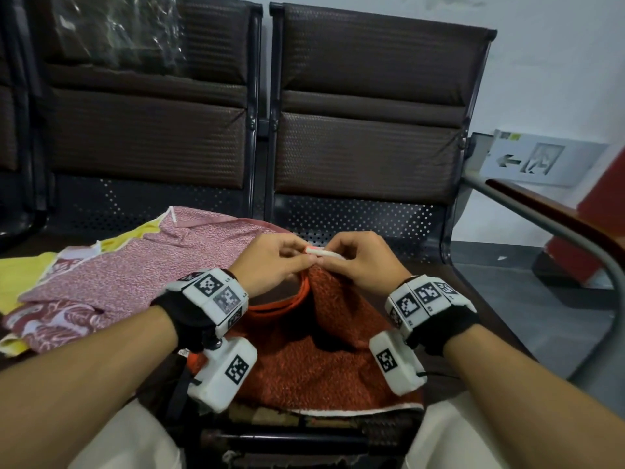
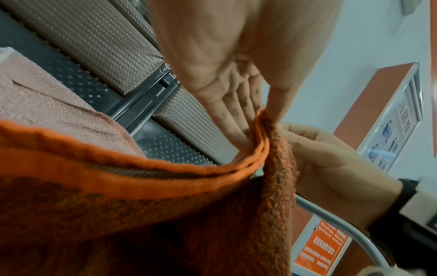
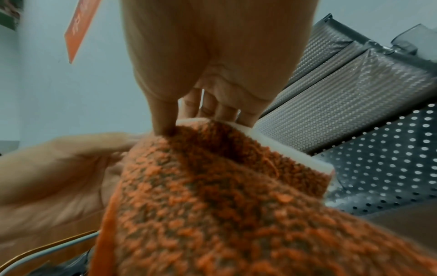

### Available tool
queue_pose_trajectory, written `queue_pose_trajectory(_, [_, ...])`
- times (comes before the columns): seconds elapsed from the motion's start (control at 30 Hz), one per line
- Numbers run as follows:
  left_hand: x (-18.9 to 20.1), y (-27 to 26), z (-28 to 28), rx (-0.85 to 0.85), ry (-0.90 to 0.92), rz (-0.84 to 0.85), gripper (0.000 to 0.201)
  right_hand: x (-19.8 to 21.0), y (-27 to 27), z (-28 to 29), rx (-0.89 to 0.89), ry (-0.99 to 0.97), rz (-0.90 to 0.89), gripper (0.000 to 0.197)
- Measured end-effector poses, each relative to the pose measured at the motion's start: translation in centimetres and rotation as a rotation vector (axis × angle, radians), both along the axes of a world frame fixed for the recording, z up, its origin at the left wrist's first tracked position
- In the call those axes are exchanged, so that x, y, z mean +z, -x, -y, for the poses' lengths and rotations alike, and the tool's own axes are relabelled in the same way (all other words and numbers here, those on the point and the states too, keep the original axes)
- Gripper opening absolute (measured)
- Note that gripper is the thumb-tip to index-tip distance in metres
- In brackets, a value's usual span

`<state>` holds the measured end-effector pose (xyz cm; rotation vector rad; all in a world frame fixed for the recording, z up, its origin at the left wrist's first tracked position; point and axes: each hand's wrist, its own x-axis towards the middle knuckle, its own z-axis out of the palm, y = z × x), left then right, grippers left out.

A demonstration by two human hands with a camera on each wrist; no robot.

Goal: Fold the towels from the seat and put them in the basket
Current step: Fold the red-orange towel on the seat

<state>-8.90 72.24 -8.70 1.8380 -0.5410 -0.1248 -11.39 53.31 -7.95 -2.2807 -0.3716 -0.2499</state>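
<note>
Where hands [image 1: 318, 258] meet, towel [image 1: 314, 363] corner hidden.

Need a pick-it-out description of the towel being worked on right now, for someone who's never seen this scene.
Start at the row of dark brown seats. On the seat surface in front of them, nearest the person, lies the orange towel, its top edge lifted and pinched between the left hand and right hand. Unlike the flat pink patterned towel and yellow cloth left of it, it is fuzzy orange with a white edge.
</note>
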Motion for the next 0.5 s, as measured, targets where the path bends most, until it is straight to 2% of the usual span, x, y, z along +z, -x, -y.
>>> queue_pose_trajectory(0.07, [0.5,-0.1,-0.3,0.021,0.008,0.007,0.014,0.3,0.1,0.6,0.032,0.023,-0.086,0.013])
queue_pose_trajectory(0.1, [0.8,-0.1,-0.6,0.04,0.023,0.016,0.013,0.5,0.1,1.0,0.043,0.1,-0.138,0.015])
queue_pose_trajectory(0.2, [1.5,-0.2,-1.3,0.108,0.04,0.062,0.011,0.7,0.4,2.1,0.014,0.473,-0.19,0.026])
queue_pose_trajectory(0.33, [1.9,-0.1,-2.2,0.118,-0.027,0.107,0.009,1.6,0.8,2.5,-0.131,0.425,-0.069,0.052])
queue_pose_trajectory(0.4, [2.2,0.0,-2.3,0.104,-0.077,0.163,0.008,2.3,0.8,2.7,-0.163,0.475,-0.072,0.061])
queue_pose_trajectory(0.5, [2.7,0.8,-2.2,0.071,-0.186,0.303,0.008,3.2,1.2,2.5,-0.168,0.676,-0.073,0.027])
